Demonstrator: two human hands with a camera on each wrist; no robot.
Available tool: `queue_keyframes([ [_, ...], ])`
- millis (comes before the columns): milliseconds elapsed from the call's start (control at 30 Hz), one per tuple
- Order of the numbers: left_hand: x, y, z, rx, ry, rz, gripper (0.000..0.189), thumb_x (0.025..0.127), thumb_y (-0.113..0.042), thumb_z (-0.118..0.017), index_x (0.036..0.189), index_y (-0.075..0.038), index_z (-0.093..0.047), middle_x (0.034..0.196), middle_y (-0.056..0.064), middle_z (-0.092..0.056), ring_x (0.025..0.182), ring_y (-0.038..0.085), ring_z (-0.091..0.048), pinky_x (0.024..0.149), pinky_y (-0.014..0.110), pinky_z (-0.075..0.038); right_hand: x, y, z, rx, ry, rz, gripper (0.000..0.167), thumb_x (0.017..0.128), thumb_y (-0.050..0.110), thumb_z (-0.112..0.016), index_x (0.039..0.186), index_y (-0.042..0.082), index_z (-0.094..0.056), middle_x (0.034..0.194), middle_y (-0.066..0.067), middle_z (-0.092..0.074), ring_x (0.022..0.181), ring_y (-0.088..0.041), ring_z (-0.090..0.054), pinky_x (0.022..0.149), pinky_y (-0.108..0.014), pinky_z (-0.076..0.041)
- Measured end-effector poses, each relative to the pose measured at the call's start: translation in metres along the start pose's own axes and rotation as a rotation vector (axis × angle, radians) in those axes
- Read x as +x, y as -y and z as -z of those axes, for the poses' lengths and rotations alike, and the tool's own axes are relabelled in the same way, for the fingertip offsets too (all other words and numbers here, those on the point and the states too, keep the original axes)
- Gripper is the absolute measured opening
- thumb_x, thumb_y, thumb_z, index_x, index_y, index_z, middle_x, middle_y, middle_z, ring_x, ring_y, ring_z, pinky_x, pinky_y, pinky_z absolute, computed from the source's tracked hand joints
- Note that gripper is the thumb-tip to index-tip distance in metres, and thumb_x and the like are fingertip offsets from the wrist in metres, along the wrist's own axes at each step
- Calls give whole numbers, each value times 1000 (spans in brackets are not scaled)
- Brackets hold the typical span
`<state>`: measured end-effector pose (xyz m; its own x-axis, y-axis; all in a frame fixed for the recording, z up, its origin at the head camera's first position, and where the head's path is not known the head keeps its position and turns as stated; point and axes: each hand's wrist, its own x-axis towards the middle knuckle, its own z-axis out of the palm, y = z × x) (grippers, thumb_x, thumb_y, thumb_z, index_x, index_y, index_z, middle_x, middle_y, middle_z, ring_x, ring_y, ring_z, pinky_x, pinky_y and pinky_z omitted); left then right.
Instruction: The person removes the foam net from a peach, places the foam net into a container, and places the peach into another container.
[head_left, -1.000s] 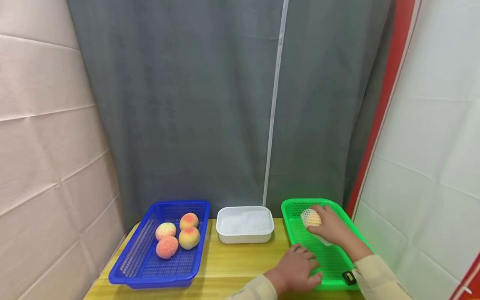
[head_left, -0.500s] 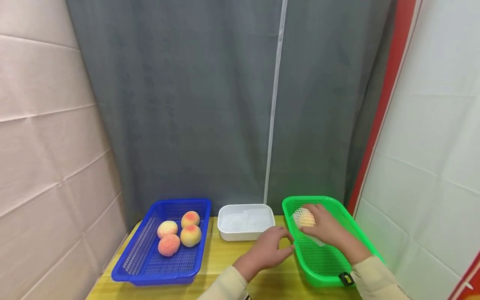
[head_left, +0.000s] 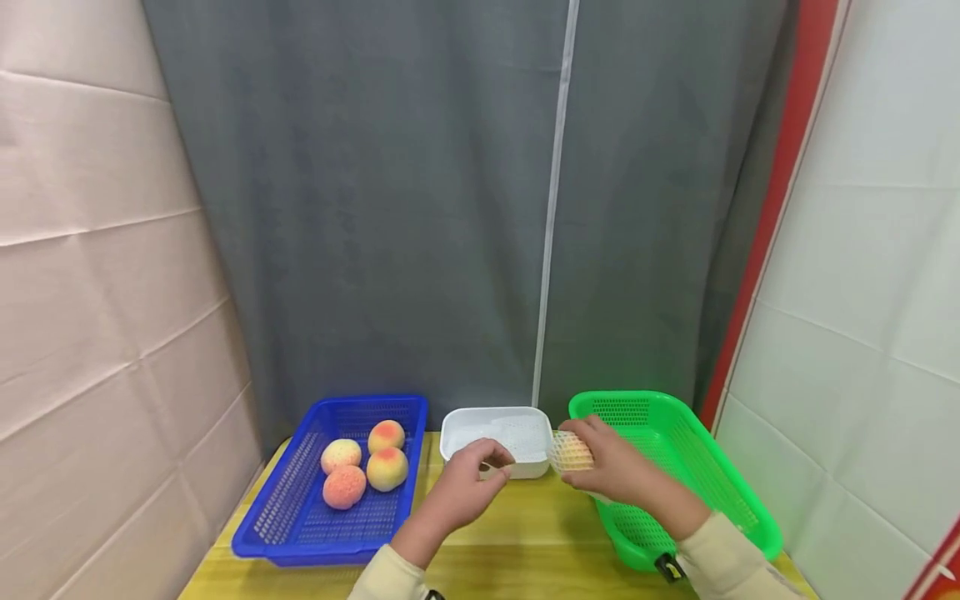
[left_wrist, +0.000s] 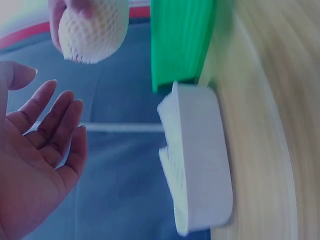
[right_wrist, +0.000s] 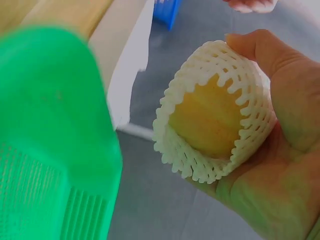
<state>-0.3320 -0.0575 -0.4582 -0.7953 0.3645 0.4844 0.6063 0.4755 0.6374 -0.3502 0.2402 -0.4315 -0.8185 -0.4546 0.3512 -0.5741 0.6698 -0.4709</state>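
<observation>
My right hand (head_left: 618,468) grips a yellow peach (right_wrist: 206,119) wrapped in a white foam net (head_left: 558,454). In the head view it is just left of the green basket's rim, above the table. The right wrist view shows the net's open end around the fruit, with my thumb on the net. My left hand (head_left: 459,490) is in the air in front of the white box (head_left: 495,469). Its fingers are loosely bent around nothing in the left wrist view, apart from the netted fruit (left_wrist: 95,32). White pieces (left_wrist: 172,170) show above the box's rim.
A blue basket (head_left: 292,533) on the left holds several peaches (head_left: 344,487). The green basket (head_left: 705,467) stands on the right side of the wooden table (head_left: 517,533). Behind hangs a grey curtain (head_left: 375,208), with pale walls to both sides.
My right hand has lifted the netted peach out of the green basket and carried it left. My left hand has moved left from the green basket's front edge to before the white box.
</observation>
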Motion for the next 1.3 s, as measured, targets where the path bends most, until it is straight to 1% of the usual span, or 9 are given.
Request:
queue_keyframes([
  [167, -16, 10, 27, -24, -39, 53, 4, 107, -17, -72, 108, -14, -75, 106, -9, -73, 103, 13, -70, 93, 41, -60, 6, 23, -12, -15, 16, 113, 64, 87, 30, -92, 143, 18, -63, 124, -1, -57, 99, -18, -56, 74, -29, -54],
  [267, -24, 17, 40, -37, -53, 93, 4, 108, -18, -72, 108, -15, -75, 104, -8, -73, 100, 12, -70, 92, 35, -59, 9, 35, -20, -4, 45, 143, 65, 87, 28, -92, 144, 19, -62, 127, -1, -57, 102, -19, -57, 75, -28, -56],
  [433, -32, 25, 52, -50, -79, 138, 4, 108, -18, -71, 109, -15, -75, 103, -5, -75, 99, 13, -69, 92, 34, -58, 16, 48, -34, 13, 86, 206, 65, 87, 24, -93, 144, 23, -61, 128, 1, -54, 105, -18, -58, 78, -27, -58],
  [600, -35, 27, 58, -63, -87, 170, 9, 109, -22, -71, 111, -14, -74, 107, -1, -76, 102, 14, -70, 93, 34, -58, 20, 53, -53, -57, 67, 382, 72, 80, 18, -95, 144, 16, -62, 128, 0, -56, 109, -15, -58, 87, -29, -60],
  [733, -38, 27, 59, -68, -83, 189, 9, 109, -24, -71, 111, -16, -74, 108, -1, -76, 102, 13, -70, 93, 34, -58, 18, 54, -70, -113, 85, 465, 76, 76, 19, -96, 144, 17, -62, 130, -1, -56, 115, -15, -57, 91, -30, -59],
  [900, -42, 27, 56, -92, -77, 187, 6, 109, -21, -71, 110, -16, -74, 104, -5, -74, 101, 14, -69, 91, 33, -57, 12, 51, -88, -107, 135, 422, 77, 76, 20, -96, 145, 23, -61, 132, 2, -56, 115, -12, -56, 91, -27, -59],
  [967, -43, 26, 53, -109, -69, 178, 7, 109, -19, -71, 110, -13, -74, 104, -3, -74, 100, 15, -69, 90, 32, -58, 10, 49, -95, -97, 150, 414, 77, 76, 20, -97, 145, 22, -62, 133, 3, -56, 115, -12, -57, 91, -27, -59],
  [1167, -52, 26, 38, -141, -8, 161, 12, 109, -23, -71, 110, -11, -74, 108, -3, -73, 104, 14, -69, 89, 31, -58, 6, 36, -119, -101, 185, 457, 77, 75, 22, -99, 143, 21, -62, 133, 0, -55, 116, -11, -57, 91, -26, -58],
  [1300, -56, 29, 29, -133, -2, 149, 13, 109, -23, -71, 110, -10, -74, 109, -4, -72, 104, 13, -69, 87, 31, -59, 3, 27, -133, -75, 226, 453, 78, 75, 18, -97, 145, 20, -62, 133, -1, -55, 116, -10, -56, 91, -25, -58],
])
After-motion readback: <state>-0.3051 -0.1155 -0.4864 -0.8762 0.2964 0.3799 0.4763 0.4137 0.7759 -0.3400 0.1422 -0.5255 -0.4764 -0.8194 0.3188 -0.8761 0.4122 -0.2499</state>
